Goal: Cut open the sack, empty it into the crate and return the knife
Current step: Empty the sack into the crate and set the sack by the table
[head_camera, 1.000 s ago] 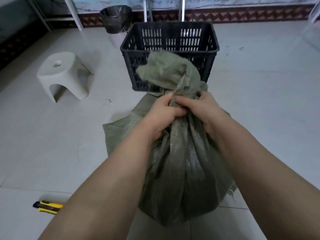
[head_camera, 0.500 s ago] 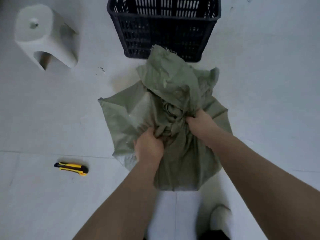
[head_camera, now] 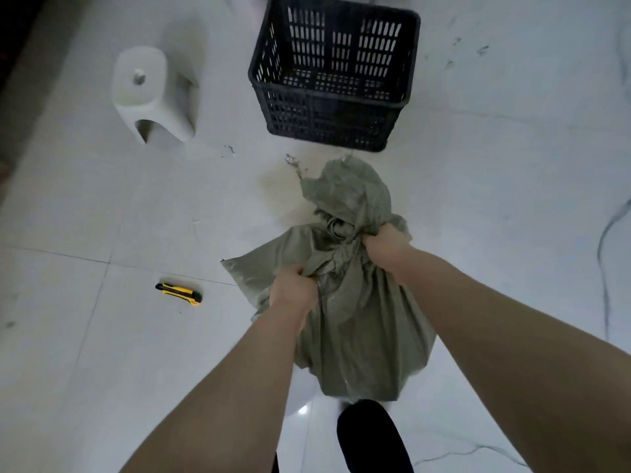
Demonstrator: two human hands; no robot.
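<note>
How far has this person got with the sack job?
Nothing looks done yet: the sack is bunched shut at its neck and the crate looks empty. In hand: the left hand and right hand grip that neck. Left: take the knife lying on the floor, cut, empty the sack, return the knife.

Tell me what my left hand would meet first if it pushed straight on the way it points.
The sack, whose bunched fabric the left hand grips. Beyond it the line seems to head toward the crate, though depth is unclear.

Grey-green woven sack (head_camera: 358, 322), black slotted crate (head_camera: 333, 107), yellow-and-black knife (head_camera: 178, 293), white stool (head_camera: 150, 93), pale veined floor tiles (head_camera: 512, 199).
</note>
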